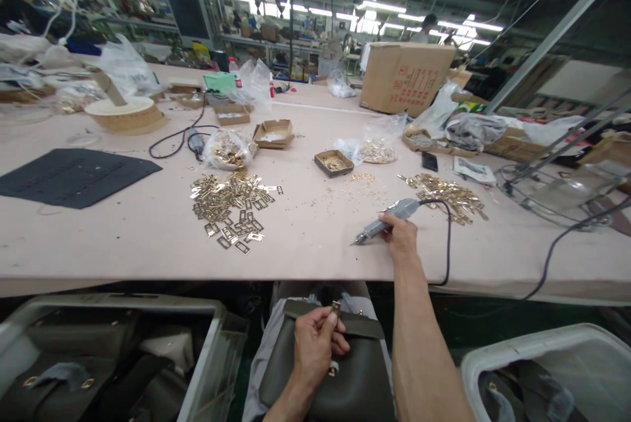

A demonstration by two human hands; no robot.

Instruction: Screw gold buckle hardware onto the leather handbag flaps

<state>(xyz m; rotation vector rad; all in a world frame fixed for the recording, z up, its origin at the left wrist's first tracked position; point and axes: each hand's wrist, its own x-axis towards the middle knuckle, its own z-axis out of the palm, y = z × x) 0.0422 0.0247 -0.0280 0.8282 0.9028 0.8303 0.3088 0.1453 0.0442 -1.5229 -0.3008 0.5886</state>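
Observation:
On my lap rests a dark olive handbag [355, 382] with a small gold fitting on its front. My left hand [319, 340] is over the bag, its thumb and fingers pinching a small gold metal clasp piece [336, 307]. Out on the table, my right hand [401, 238] grips a grey electric screwdriver [394, 215], whose tip points left and down close to the tabletop. Left of the screwdriver lies a pile of flat gold rectangular plates [231, 205]. A heap of longer gold metal pieces [446, 195] is just beyond my right hand.
A small cardboard tray [334, 171] of tiny gold parts stands mid-table, with loose bits scattered near it. Crates with dark bags flank me, one left [211, 330] and one right [547, 340]. The screwdriver's cord [449, 238] hangs over the table edge. A large carton [407, 77] stands behind.

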